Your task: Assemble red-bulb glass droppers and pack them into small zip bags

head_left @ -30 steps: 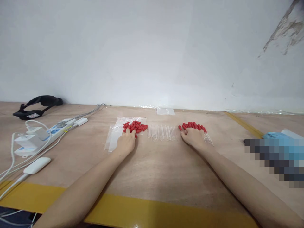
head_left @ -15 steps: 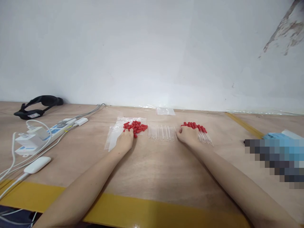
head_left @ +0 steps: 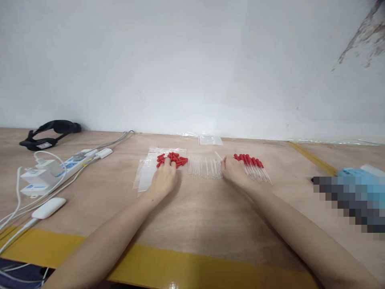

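Observation:
A pile of red rubber bulbs (head_left: 180, 161) lies on clear plastic bags (head_left: 146, 179). At its near edge is my left hand (head_left: 165, 176), fingers bent down and seemingly closed on one bulb; the fingertips are partly hidden. To the right, thin clear dropper tubes (head_left: 204, 167) lie side by side in a row. My right hand (head_left: 232, 168), at the right end of this row, pinches a single dropper tube (head_left: 218, 155), whose far end sticks out up and left. Just beyond that hand, droppers with red bulbs (head_left: 255, 163) lie in a slanted row.
On the left are a power strip (head_left: 72, 162) with plugs and cables, a white oval device (head_left: 49, 208) and a black headband-like frame (head_left: 55, 132). A small clear bag (head_left: 210, 140) lies by the wall. Something light blue (head_left: 355, 176) lies at the right.
My right hand has shifted slightly left, and a dropper tube now protrudes from its fingers. My left hand has moved a little right and nearer to me, still at the bulb pile.

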Motion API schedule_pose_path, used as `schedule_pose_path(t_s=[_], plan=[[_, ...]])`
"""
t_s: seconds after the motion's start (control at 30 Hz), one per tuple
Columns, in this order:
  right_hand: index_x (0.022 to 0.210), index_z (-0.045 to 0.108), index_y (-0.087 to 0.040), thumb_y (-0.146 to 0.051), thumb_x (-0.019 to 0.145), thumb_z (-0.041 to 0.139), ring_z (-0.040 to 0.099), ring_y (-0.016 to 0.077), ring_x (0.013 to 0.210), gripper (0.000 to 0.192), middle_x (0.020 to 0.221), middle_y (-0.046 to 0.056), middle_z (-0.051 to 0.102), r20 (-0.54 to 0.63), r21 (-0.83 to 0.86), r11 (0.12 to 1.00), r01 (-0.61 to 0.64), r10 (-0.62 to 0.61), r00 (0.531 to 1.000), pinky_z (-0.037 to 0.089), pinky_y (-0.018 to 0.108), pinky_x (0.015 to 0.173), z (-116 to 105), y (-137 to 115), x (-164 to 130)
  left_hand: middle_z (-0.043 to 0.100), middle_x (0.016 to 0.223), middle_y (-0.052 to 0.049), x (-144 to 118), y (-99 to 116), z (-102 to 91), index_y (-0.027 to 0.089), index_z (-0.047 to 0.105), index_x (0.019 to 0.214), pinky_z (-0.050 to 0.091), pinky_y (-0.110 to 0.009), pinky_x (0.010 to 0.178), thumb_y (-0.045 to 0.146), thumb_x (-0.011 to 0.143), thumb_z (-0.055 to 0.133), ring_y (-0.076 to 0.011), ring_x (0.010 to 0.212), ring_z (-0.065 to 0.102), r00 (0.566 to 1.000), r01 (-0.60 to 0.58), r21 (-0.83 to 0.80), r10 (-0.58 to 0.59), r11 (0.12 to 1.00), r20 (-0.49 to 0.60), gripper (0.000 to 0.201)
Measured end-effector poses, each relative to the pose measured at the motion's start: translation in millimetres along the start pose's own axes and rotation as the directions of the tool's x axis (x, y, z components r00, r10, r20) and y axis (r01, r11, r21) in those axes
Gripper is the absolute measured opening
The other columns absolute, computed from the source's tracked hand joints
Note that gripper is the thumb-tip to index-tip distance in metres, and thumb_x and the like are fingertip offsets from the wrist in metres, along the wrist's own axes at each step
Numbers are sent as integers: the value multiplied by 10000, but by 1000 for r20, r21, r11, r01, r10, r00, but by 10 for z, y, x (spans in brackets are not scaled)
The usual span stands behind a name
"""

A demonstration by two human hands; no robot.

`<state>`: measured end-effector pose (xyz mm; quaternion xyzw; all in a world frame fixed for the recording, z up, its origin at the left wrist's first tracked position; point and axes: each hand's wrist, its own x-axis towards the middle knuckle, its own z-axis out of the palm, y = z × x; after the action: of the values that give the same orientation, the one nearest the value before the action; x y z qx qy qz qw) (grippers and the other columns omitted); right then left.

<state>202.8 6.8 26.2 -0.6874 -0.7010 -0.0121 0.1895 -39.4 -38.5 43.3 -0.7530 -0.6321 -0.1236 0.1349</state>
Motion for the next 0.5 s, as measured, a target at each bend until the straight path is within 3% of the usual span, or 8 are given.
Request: schedule_pose_path(t_s=[0.1, 0.2, 0.33, 0.5], plan=[[970, 512, -135, -254, 856, 356, 571, 186, 765, 227, 833, 93, 617, -108, 278, 919, 281, -261, 959, 406, 301, 672, -17, 39, -222, 566, 803, -65, -29, 117, 160, 138, 549, 787, 425, -277, 644, 160, 751, 491, -180, 726, 558, 989, -142, -406, 141, 903, -32, 72], [1061, 511, -172, -220, 851, 385, 571, 154, 791, 249, 866, 60, 619, -180, 359, 812, 461, -424, 887, 427, 273, 711, -18, 53, -478, 578, 686, -10, -54, 238, 349, 157, 542, 775, 419, -242, 570, 294, 760, 543, -133, 608, 541, 987, -115, -703, 159, 702, -3, 137], [1038, 577, -220, -218, 866, 377, 576, 143, 793, 264, 874, 42, 634, -206, 314, 764, 563, -524, 826, 421, 271, 725, 15, 26, -693, 586, 697, -5, -73, 339, 453, 154, 552, 790, 426, -236, 569, 356, 763, 555, -121, 615, 533, 987, -89, -820, 161, 565, 4, 204], [1018, 602, -215, -251, 872, 380, 566, 136, 732, 268, 829, 45, 636, -231, 303, 765, 568, -520, 822, 396, 287, 712, 66, -3, -713, 585, 713, 2, -78, 360, 398, 154, 544, 804, 434, -240, 598, 319, 769, 557, -116, 630, 532, 984, -73, -844, 175, 532, 25, 169]])
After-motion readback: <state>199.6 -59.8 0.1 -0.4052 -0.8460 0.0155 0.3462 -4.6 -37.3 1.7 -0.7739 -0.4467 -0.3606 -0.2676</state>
